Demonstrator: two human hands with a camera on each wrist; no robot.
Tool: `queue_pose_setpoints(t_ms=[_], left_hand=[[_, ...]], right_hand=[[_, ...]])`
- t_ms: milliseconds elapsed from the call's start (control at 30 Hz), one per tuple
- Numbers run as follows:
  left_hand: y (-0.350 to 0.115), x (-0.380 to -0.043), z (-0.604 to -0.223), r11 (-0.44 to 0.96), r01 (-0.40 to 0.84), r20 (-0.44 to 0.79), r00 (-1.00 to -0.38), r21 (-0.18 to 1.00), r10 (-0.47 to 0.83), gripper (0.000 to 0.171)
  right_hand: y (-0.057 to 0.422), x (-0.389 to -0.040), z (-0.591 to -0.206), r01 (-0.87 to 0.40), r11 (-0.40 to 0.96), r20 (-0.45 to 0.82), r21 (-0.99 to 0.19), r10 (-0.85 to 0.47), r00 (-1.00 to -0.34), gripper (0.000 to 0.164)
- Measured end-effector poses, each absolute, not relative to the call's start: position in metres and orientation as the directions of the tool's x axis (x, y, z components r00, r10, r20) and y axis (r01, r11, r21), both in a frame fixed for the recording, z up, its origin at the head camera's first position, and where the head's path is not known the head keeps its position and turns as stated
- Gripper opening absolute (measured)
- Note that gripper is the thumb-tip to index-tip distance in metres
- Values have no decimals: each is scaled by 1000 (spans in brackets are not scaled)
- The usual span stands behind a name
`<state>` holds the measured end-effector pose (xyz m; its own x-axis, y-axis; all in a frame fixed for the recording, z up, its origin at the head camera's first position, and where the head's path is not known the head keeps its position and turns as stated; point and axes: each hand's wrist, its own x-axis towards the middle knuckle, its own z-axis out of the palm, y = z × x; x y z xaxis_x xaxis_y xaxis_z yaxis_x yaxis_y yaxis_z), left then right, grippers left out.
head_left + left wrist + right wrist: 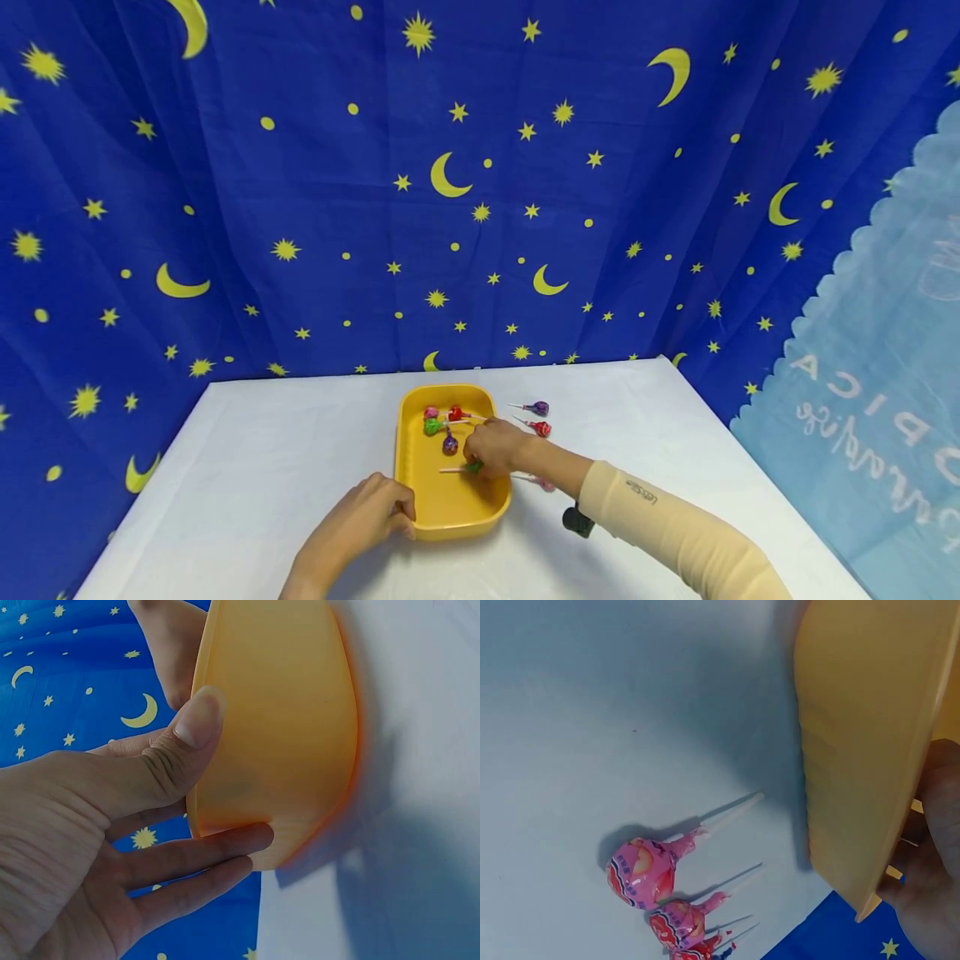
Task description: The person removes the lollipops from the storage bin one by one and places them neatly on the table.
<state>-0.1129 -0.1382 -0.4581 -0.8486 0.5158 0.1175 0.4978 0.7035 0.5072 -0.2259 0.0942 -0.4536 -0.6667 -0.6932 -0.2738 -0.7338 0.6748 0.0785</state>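
A yellow tray (442, 529) stands on the white table. My left hand (367, 512) grips its near left corner; in the left wrist view the thumb lies against the rim. Inside the tray my right hand (497, 447) pinches a green lollipop (474, 467), its white stick pointing left and its head partly covered by the fingers. Farther back in the tray lie a pink lollipop (431, 412), a red lollipop (455, 412), another green lollipop (432, 427) and a purple lollipop (450, 444). The right wrist view shows the tray's outer wall (862, 750).
Right of the tray lie a purple lollipop (538, 408), a red lollipop (541, 428) and pink lollipops (641, 874), partly hidden by my right forearm in the head view. A blue curtain (360, 183) with moons and stars hangs behind the table (285, 442).
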Motion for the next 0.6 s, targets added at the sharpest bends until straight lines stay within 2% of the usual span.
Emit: queue_pose_setpoints(t_ms=[300, 600], left_hand=[[-137, -111, -457, 715, 493, 123, -855, 496, 505, 14], [-137, -113, -457, 692, 489, 100, -847, 531, 522, 15]], right_hand=[[99, -227, -442, -680, 730, -237, -67, -673, -700, 8], [104, -228, -427, -726, 672, -172, -146, -740, -650, 16]])
